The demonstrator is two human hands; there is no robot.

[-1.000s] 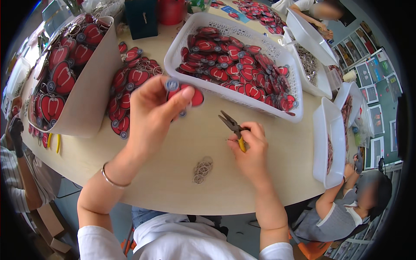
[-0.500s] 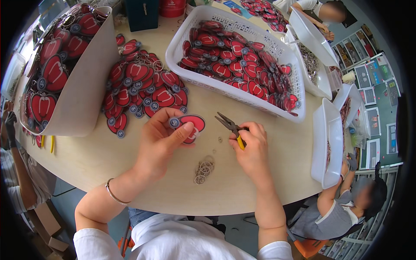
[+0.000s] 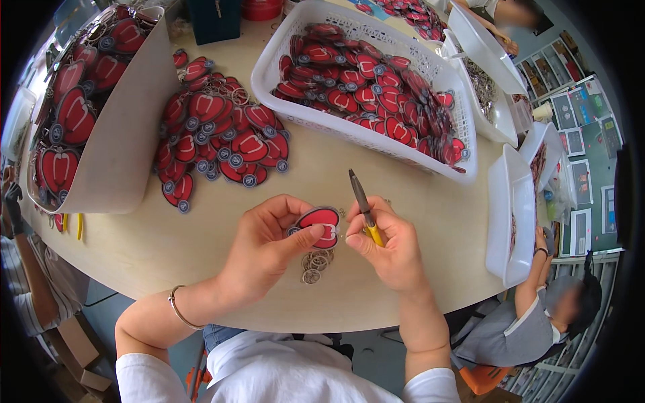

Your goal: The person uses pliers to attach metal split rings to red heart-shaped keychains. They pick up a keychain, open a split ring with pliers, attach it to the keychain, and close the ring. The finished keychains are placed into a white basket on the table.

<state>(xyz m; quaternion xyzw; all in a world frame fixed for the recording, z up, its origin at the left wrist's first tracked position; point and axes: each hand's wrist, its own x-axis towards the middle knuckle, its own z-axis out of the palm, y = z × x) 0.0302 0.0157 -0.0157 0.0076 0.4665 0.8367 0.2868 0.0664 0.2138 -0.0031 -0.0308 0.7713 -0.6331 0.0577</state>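
Between thumb and fingers, my left hand [image 3: 259, 245] pinches a flat red key-chain tag [image 3: 327, 218] with a dark rim and a small round blue end. My closed right hand [image 3: 393, 252] grips pliers [image 3: 361, 193] with dark jaws and yellow handles, tips pointing up and away. The jaws look together or edge-on; whether anything sits between them I cannot make out. Thumb and fingers of the right hand are close beside the tag. Just below the tag lies a little heap of metal split rings [image 3: 313, 272], partly covered by it. Beyond the tag are tiny metal rings [image 3: 342, 213].
Loose red tags [image 3: 228, 138] are piled at the left, beside a big white bin [image 3: 127, 127] full of them. A white perforated basket [image 3: 302, 119] holds more. White trays [image 3: 508, 228] line the right, near a seated co-worker [image 3: 504, 329]. Yellow-handled tools [image 3: 80, 226] lie far left.
My left hand has moved right and nearer with the tag. My right hand has turned the pliers more upright, and their jaws no longer show a gap. The hands are closer together.
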